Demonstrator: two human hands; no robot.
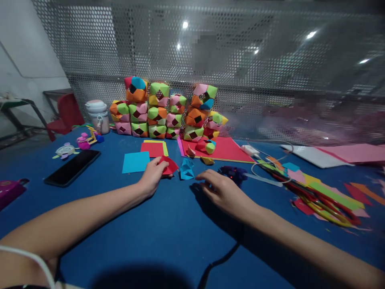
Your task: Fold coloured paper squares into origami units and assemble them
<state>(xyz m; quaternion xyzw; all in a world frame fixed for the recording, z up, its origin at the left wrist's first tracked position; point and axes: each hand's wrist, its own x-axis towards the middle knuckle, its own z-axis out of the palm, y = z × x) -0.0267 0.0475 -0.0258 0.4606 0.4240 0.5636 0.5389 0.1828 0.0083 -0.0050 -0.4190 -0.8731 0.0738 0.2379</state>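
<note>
Our left hand (152,173) is closed in a light pinch on a piece of folded red paper (169,165), thumb on top and at least one fingertip showing beneath. The paper's free corner points to the right. We cannot tell whether this hand rests on the blue table (144,241) or sits just above it.

Next along, just beside the red paper but apart from it, a blue folded piece (187,169) stands on the table, its creased faces spread. We judge the step in hand to be handling these small folded papers one at a time. A next move on the blue piece would call for a gentle pinch at a crease, since thin paper seems likely to skid or flatten.

Beyond it, our right hand (221,188) hangs low with its fingers apart and loosely bent. It holds nothing that we can see, and its fingertips are near the blue piece, seemingly without touching. Just behind this hand lies what looks like a glue gun (233,172); farther right, scissors (323,206) lie among paper strips (337,193).
</note>
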